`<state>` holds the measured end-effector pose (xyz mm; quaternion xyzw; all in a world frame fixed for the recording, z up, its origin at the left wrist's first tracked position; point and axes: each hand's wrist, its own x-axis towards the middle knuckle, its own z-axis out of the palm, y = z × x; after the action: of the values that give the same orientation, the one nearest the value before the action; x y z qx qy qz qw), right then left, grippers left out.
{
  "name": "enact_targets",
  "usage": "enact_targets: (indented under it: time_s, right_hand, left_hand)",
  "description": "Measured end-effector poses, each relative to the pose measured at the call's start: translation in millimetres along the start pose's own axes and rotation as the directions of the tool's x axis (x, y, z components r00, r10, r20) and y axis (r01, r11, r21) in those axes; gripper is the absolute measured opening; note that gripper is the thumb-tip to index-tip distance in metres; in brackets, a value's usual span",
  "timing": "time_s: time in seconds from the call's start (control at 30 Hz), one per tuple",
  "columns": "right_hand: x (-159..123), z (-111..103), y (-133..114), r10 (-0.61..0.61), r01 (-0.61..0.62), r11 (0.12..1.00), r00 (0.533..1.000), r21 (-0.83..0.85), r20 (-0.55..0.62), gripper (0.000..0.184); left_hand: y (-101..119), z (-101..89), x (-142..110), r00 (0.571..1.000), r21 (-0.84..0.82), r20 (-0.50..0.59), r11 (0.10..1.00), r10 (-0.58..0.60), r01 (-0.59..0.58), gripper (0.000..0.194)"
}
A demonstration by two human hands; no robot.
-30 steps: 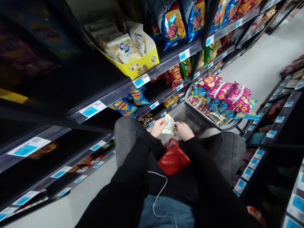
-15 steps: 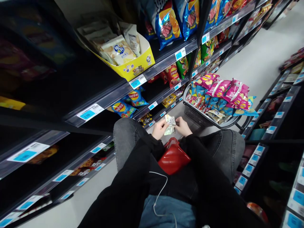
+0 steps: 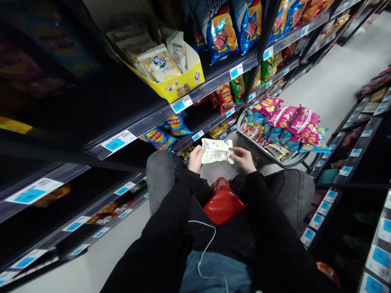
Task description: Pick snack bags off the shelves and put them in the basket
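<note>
Between my two hands a pale cream snack packet point(image 3: 216, 151) is stretched flat, its printed back facing up. My left hand point(image 3: 196, 159) pinches its left edge, thumb on top. At the right edge my right hand point(image 3: 244, 160) grips it between thumb and fingers. Just below them, a glossy red object point(image 3: 224, 202) sits between my thighs; its kind is unclear. On the shelf to the left stands a yellow display box point(image 3: 183, 86) holding several similar cream packets point(image 3: 160, 63).
A grey shopping basket point(image 3: 282, 163) piled with pink chip bags point(image 3: 304, 123) and small blue packs stands on the floor ahead right. Shelves with price tags point(image 3: 118, 141) rise on both sides. A white cord point(image 3: 210, 240) trails over my lap.
The packet was crumpled and folded between my fingers; now it is spread out flat. My hands have moved apart, the right one outward to the right.
</note>
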<state>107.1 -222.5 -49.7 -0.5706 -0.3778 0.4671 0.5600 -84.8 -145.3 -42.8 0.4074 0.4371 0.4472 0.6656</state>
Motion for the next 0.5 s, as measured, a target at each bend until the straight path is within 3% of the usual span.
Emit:
enact_targets:
  time_s: [0.1,0.27,0.5]
  right_hand:
    - [-3.6,-4.5,-7.4,-0.033,0.031,0.995,0.999,-0.099,-0.02,0.038]
    - [-7.8,2.3,-11.9,-0.133,0.102,0.976,0.98,-0.195,-0.151,0.026]
    - [-8.8,13.1,-16.8,-0.213,0.138,0.945,0.947,-0.297,-0.239,0.02]
  left_hand:
    - [4.1,2.4,-1.9,0.998,-0.063,0.03,0.997,-0.052,0.054,0.045]
    - [5.5,6.0,-4.6,0.997,-0.096,0.036,0.992,-0.075,0.078,0.042]
    - [-3.7,1.7,-3.6,0.999,-0.009,0.042,1.0,0.02,-0.02,0.044]
